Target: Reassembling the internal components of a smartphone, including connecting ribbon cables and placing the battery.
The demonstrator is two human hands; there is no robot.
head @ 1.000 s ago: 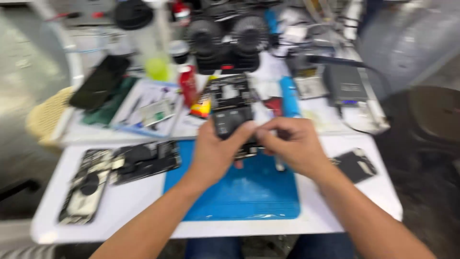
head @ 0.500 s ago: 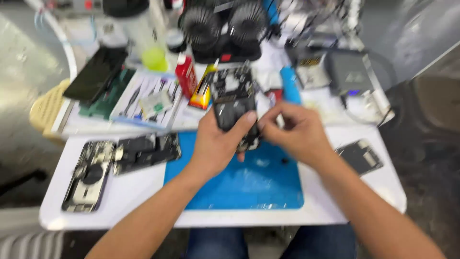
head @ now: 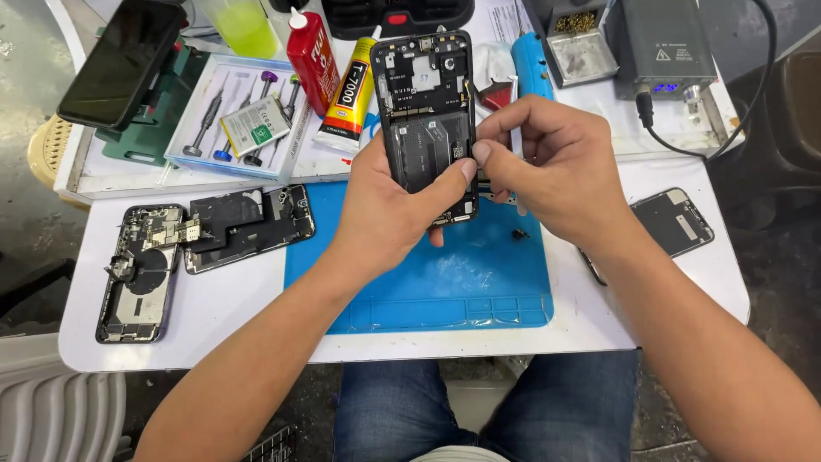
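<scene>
Fingers (head: pixel 466 171) of the left hand (head: pixel 389 210) wrap the lower half of an opened phone (head: pixel 426 120), thumb pressed on its right edge, holding it upright and tilted toward the camera above the blue mat (head: pixel 428 274). The right hand (head: pixel 556 167) meets it from the right, its fingers pinched narrow at the phone's right edge; whether they grip a small part there cannot be told.

Below lies a white tabletop (head: pixel 248 316), with bare concrete floor (head: pixel 26 171) to its left and the person's jeans (head: pixel 479 411) under the near edge. On the tabletop's left lie two stripped phone bodies (head: pixel 141 269) and (head: pixel 248 224); a black screen panel (head: pixel 676 222) lies at the right. Farther back stand a tray of screwdrivers (head: pixel 235 120), a red bottle (head: pixel 312 56), a yellow glue tube (head: pixel 351 98), a dark phone (head: pixel 120 60) on a green stand, and a grey soldering station (head: pixel 663 43).

The held phone has its back cover off, showing a black frame, metal shields at the top and a dark plate in the middle.

Both forearms rise from the lower corners and converge over the mat.
</scene>
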